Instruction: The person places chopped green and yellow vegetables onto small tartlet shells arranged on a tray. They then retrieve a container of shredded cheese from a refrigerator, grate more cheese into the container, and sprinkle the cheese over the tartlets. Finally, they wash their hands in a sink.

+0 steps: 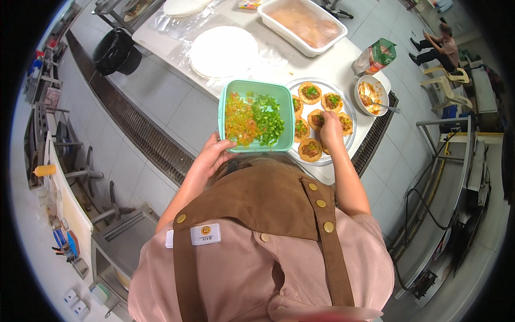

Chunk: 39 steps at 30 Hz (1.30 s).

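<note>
My left hand [212, 156] grips the near left corner of a mint-green square tub [291, 115], its thumb over the rim. Inside, diced orange-yellow vegetables [240, 122] fill the left half and chopped green herbs or peppers [268, 119] the right. Beside the tub lies a round tray [332, 88] of several small round pastry bases, such as this topped pastry [310, 150], with brown filling and bits of green. Over the middle of them my right hand [331, 130] is lowered, fingertips pinched together just above or at one pastry; what they hold is hidden.
Right of the tray stand a white bowl [382, 96] of reddish sauce with a spoon and a green-topped bag [375, 56]. Farther back are a white tub [303, 27] of pinkish food and white round sheets [224, 52] on plastic. A person [440, 48] sits far right.
</note>
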{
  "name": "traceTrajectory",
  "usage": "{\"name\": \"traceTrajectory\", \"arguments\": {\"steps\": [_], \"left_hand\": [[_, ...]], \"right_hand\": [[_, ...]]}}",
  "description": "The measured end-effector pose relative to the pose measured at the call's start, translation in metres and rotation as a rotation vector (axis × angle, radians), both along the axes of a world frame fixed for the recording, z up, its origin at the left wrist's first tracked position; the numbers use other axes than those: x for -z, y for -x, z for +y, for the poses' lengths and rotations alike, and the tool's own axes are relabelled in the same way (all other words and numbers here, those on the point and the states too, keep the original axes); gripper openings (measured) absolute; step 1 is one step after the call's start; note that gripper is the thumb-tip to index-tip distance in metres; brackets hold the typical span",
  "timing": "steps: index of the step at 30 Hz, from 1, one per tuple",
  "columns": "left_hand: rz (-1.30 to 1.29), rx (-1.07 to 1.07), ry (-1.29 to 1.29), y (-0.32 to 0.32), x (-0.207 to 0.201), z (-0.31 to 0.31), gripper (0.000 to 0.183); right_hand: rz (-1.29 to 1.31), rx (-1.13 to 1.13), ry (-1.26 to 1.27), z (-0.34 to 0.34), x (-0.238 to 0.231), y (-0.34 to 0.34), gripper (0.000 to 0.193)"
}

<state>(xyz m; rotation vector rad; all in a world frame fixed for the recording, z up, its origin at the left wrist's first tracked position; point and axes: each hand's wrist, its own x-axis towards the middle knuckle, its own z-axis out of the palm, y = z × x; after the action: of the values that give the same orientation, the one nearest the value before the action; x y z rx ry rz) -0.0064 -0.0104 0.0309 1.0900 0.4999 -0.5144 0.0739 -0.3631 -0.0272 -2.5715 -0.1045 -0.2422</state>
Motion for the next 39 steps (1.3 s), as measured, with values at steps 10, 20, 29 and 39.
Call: {"name": "traceTrajectory", "arguments": {"steps": [10,20,29,39], "left_hand": [[0.005,0.010,-0.001,-0.002,0.003,0.002,0.056],[-0.008,0.096,0.001,-0.005,-0.013,0.005,0.055],[0.005,0.138,0.001,-0.004,-0.021,0.010,0.055],[-0.005,0.140,0.007,-0.005,-0.012,0.010,0.062]], "right_hand": [[0.031,0.073,0.022,0.006,-0.008,0.000,0.024],[0.285,-0.291,-0.227,0.090,-0.060,0.001,0.030],[0.173,-0.406,0.175,0.130,-0.050,0.012,0.030],[0.546,-0.047,-0.910,0.071,-0.056,0.008,0.020]]}}
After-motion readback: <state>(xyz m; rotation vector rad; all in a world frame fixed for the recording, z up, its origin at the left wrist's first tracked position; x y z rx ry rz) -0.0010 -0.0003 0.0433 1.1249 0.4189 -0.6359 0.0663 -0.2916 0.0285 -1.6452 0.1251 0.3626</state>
